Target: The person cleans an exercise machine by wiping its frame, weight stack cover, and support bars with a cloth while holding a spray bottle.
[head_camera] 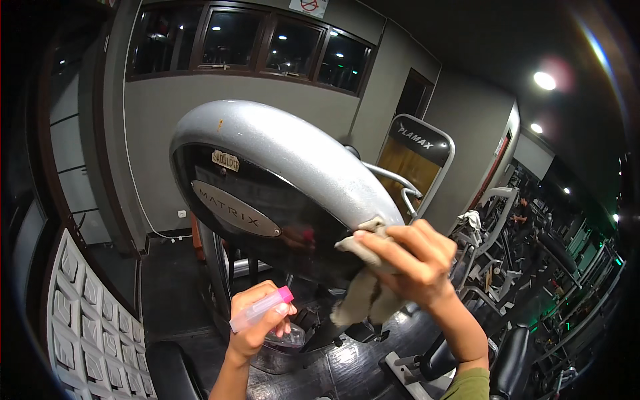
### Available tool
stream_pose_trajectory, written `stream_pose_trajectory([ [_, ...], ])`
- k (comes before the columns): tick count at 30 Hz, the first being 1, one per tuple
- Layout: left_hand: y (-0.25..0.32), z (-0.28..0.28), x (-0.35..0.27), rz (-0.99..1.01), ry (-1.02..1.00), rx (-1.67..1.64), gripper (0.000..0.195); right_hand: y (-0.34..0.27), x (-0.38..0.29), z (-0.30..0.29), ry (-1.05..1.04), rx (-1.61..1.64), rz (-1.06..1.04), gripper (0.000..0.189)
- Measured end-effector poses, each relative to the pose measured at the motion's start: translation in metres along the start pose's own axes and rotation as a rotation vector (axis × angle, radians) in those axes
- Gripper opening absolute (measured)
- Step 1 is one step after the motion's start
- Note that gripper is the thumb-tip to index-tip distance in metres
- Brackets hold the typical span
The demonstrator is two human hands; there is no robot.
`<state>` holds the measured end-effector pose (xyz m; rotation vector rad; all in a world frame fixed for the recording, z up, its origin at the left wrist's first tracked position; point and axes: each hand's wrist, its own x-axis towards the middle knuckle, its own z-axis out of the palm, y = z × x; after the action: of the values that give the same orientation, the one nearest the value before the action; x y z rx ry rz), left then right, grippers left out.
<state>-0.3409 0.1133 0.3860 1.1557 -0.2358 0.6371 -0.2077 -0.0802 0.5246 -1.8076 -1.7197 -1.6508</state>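
A Matrix weight machine with a silver curved frame and a glossy black panel stands before me. My right hand grips a light grey cloth and presses it against the lower right end of the silver frame, where it meets the panel. Part of the cloth hangs down below the fingers. Lower and to the left, my left hand is closed around a clear plastic bottle with a translucent sprayer head and a pink nozzle. Some of the bottle is hidden behind the fingers.
Behind stands a Plamax machine with metal bars. More gym machines fill the right side, one with a white cloth on it. A black padded seat is at lower left, near a white patterned panel. A person is far off right.
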Motion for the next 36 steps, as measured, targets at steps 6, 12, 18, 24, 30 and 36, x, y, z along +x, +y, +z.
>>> stream_pose_trajectory([
  [6,0.016,0.008,0.017,0.065,-0.020,0.086,0.022,-0.021,-0.005,0.019,-0.141,-0.011,-0.192,0.040],
  [12,0.035,0.013,0.032,0.167,-0.015,0.221,0.025,-0.001,0.000,0.003,-0.125,0.055,-0.107,0.033],
  [18,0.058,0.033,0.061,0.238,-0.001,0.348,0.023,0.021,-0.018,-0.020,-0.220,0.270,0.202,0.049],
  [24,0.066,0.034,0.069,0.276,0.027,0.387,0.025,0.025,-0.023,-0.024,-0.287,0.607,0.335,0.037],
  [30,0.075,0.044,0.057,0.225,0.129,0.488,0.024,0.031,-0.018,-0.029,-0.185,0.611,0.308,0.040],
  [36,0.079,0.041,0.031,0.246,0.211,0.515,0.025,0.027,0.027,0.005,-0.007,0.473,-0.013,0.040],
])
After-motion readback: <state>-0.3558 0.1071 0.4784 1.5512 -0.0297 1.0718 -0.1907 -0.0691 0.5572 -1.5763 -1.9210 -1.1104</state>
